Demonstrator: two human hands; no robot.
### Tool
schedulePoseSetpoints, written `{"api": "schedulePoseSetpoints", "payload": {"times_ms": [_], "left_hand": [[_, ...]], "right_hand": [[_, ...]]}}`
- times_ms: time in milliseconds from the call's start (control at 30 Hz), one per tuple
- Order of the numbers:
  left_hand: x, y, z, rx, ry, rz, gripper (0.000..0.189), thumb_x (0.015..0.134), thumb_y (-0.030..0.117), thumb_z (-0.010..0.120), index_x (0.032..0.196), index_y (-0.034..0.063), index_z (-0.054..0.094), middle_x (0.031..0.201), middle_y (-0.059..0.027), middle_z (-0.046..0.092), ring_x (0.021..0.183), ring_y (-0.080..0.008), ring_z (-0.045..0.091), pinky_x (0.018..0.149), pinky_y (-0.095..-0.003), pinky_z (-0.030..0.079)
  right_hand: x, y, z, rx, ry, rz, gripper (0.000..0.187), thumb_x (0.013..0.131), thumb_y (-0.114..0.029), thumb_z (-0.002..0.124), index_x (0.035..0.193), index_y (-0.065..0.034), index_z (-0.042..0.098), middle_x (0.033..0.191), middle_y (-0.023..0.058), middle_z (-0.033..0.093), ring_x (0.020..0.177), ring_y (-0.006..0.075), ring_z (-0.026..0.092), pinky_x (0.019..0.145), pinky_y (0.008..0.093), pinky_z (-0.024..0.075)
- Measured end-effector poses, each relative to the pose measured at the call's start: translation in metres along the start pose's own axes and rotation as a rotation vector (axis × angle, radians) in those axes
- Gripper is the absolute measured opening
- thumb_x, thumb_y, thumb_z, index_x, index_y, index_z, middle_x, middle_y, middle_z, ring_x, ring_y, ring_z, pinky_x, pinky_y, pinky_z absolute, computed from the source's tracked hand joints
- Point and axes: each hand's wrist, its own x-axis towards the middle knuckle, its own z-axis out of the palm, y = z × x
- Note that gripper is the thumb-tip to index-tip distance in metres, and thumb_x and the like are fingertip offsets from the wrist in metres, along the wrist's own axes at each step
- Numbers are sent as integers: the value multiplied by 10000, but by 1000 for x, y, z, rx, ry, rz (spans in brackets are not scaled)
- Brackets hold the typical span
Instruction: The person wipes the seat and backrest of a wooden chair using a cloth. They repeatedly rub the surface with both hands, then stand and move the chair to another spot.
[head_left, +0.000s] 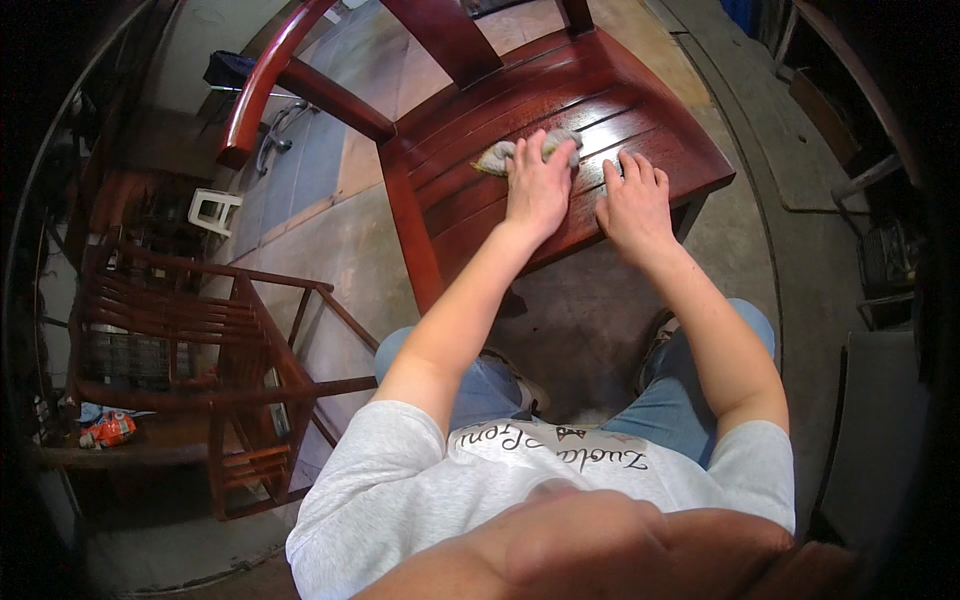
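A dark red lacquered wooden chair seat, slatted and glossy, lies before me. Its back splat and curved armrest rise at the far side and left. My left hand holds a crumpled greyish-white cloth with yellowish edging against the slats, the fingers partly covering it. To the right, my right hand rests near the seat's front edge with its fingers somewhat apart and no object visible in it. Light reflects brightly off the slats between and beyond both hands.
A second dark wooden chair frame lies tipped over at my left. Behind it stand a small white plastic stool and an orange packet. A grey panel is at right. My legs straddle the floor below the seat.
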Motion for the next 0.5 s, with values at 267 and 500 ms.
{"api": "schedulePoseSetpoints", "payload": {"times_ms": [267,500], "left_hand": [[-28,-13,-41,-445,-25,64,521,949,243,658,1438,137,513,1487,-196,438,1385,-382,419,1159,-464,338],[-3,-135,-58,215,185,-403,457,989,407,559,1370,157,583,1491,-165,461,1406,-402,382,1132,-627,295]], "right_hand": [[0,6,5,13,43,-39,525,906,-293,625,1357,-39,540,1430,191,517,1356,361,445,1095,517,352],[2,8,-1,78,22,-42,486,917,-263,626,1350,-52,555,1421,173,528,1336,363,463,1090,502,359]]}}
